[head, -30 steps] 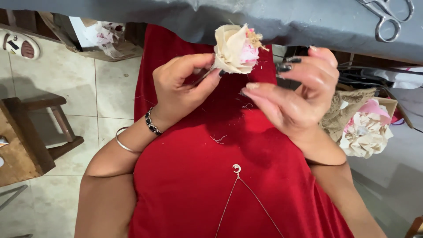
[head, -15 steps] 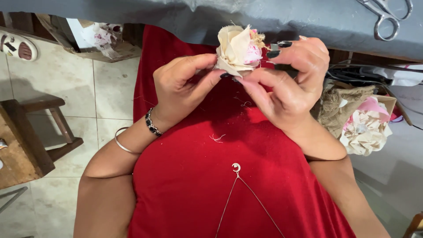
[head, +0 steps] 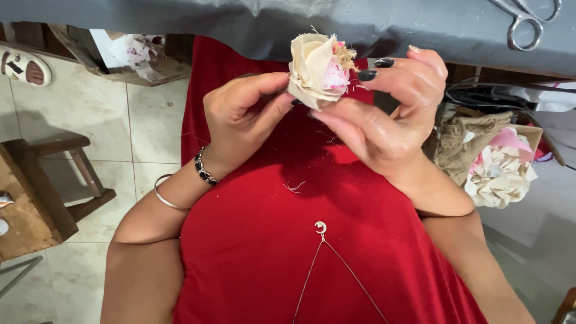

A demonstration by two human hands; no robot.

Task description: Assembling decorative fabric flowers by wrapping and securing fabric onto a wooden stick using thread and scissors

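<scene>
— Above the red lap, what's in hand?
— Shaping: a cloth flower (head: 316, 69), cream with pink folds, is pinched from both sides. Left hand (head: 243, 114) grips its base; right hand (head: 384, 114) presses the frayed edge.
— Next?
— I'd judge careful turning without loosening the folds.
— Facing?
— Bloom up toward the table (head: 240, 18); axis base-to-bloom.

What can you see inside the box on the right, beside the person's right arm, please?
The box holds cream fabric flowers and some pink cloth. Whatever lies beneath them is covered.
</scene>
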